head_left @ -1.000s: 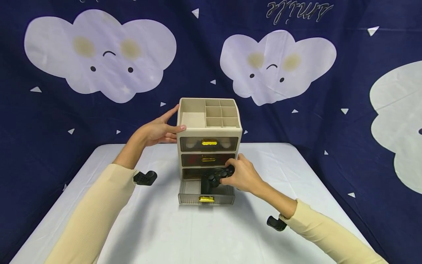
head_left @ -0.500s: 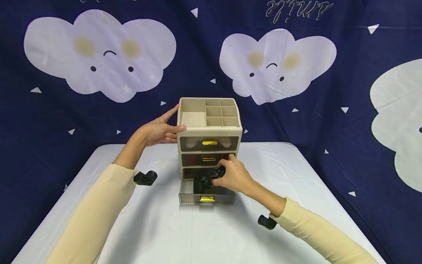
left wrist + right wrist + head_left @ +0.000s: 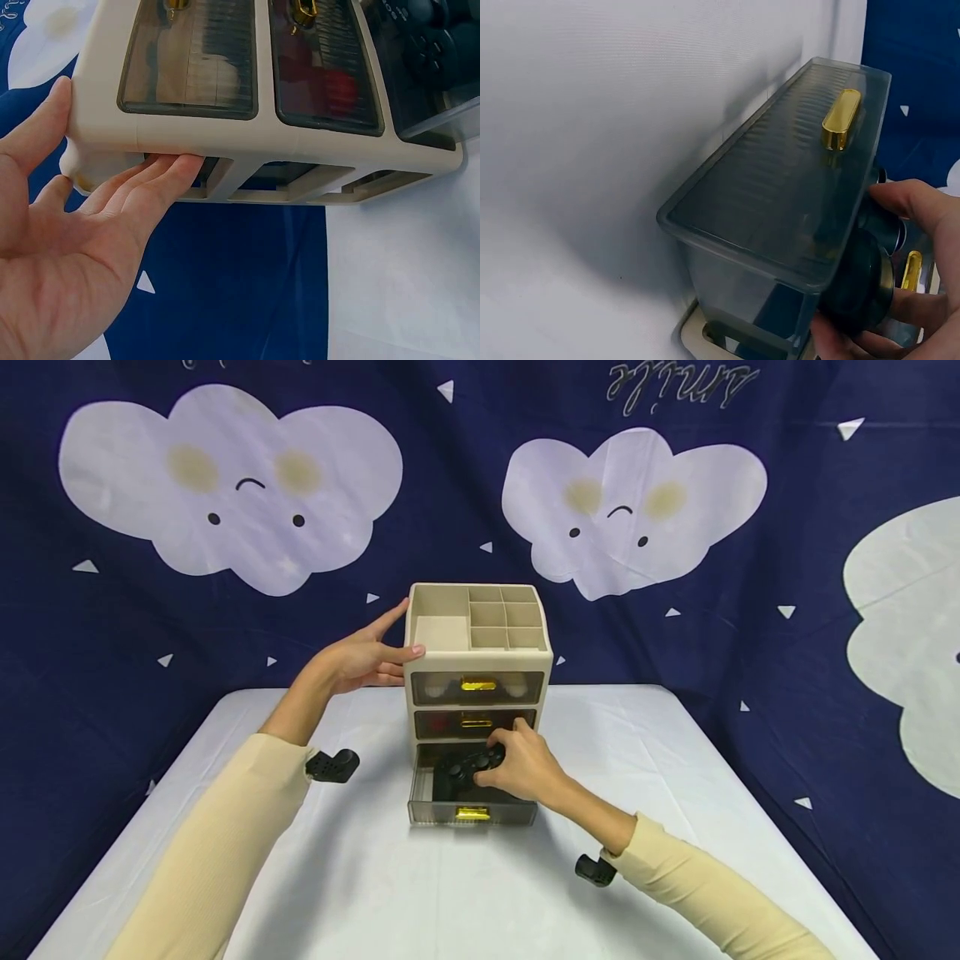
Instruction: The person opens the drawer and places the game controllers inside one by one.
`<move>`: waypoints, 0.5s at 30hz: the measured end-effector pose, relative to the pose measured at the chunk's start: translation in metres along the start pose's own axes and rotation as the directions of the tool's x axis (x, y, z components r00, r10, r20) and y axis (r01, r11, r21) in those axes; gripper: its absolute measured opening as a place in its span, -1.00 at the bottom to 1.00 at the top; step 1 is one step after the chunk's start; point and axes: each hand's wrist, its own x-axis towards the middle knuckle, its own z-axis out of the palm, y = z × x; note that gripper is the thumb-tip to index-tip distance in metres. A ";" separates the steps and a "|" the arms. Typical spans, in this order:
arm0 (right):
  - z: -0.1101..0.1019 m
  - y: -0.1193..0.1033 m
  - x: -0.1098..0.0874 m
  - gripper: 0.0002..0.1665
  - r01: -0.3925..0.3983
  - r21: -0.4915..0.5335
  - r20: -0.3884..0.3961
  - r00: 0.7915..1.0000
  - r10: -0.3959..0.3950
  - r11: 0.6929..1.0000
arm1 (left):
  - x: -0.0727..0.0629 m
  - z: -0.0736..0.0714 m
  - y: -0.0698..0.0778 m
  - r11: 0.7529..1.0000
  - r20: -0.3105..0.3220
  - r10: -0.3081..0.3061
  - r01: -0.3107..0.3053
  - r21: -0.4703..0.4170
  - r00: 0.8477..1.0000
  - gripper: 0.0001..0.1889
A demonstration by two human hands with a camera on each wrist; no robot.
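In the head view, a cream drawer organizer (image 3: 480, 657) stands on the table with its lowest smoky clear drawer (image 3: 433, 814) pulled out. My left hand (image 3: 351, 662) rests against the organizer's left side, thumb at the top front edge; the left wrist view has its long fingers (image 3: 142, 191) lying straight along that side. Between thumb and fingers, my right hand (image 3: 522, 767) holds a black game controller (image 3: 454, 772) inside the pulled-out drawer. Seen from the right wrist, the controller (image 3: 855, 289) sits behind the drawer front, partly hidden by it.
The upper drawer (image 3: 442, 688) and the middle drawer (image 3: 438, 723) are closed, each with a gold handle. Compartments (image 3: 487, 614) divide the organizer's top. A white cloth covers the table (image 3: 465, 893); a navy curtain (image 3: 450, 460) with clouds hangs behind.
My right hand has moved left with the controller, which sits farther left within the lowest drawer. The left hand and the organizer have stayed in place.
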 end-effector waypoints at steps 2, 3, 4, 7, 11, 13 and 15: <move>0.001 0.001 0.000 -0.38 -0.007 0.007 -0.004 1.000 0.007 1.000 | 0.000 0.001 0.000 1.000 -0.001 0.000 0.000 0.000 1.000 0.05; 0.002 0.001 0.000 -0.38 -0.010 0.010 -0.007 1.000 0.010 1.000 | 0.000 0.001 0.000 1.000 0.000 0.001 -0.001 0.000 1.000 0.05; 0.002 0.002 0.000 -0.38 -0.014 0.014 -0.012 1.000 0.014 1.000 | 0.000 0.001 0.000 1.000 -0.001 0.002 -0.002 0.001 1.000 0.05; 0.005 0.003 0.000 -0.38 -0.022 0.025 -0.024 0.999 0.022 0.999 | -0.001 0.001 0.001 1.000 -0.004 0.000 0.000 0.006 1.000 0.05; 0.009 0.005 -0.001 -0.36 -0.016 0.041 -0.043 0.999 0.018 0.999 | -0.001 0.001 0.001 1.000 -0.008 -0.002 0.002 0.012 1.000 0.05; 0.010 0.006 -0.002 -0.35 -0.007 0.042 -0.052 0.999 0.009 0.999 | -0.001 0.001 0.001 1.000 -0.008 -0.003 0.003 0.011 1.000 0.05; 0.012 0.006 -0.004 -0.34 0.001 0.045 -0.060 0.998 0.001 0.999 | -0.001 0.001 0.000 1.000 -0.007 -0.003 0.003 0.007 1.000 0.05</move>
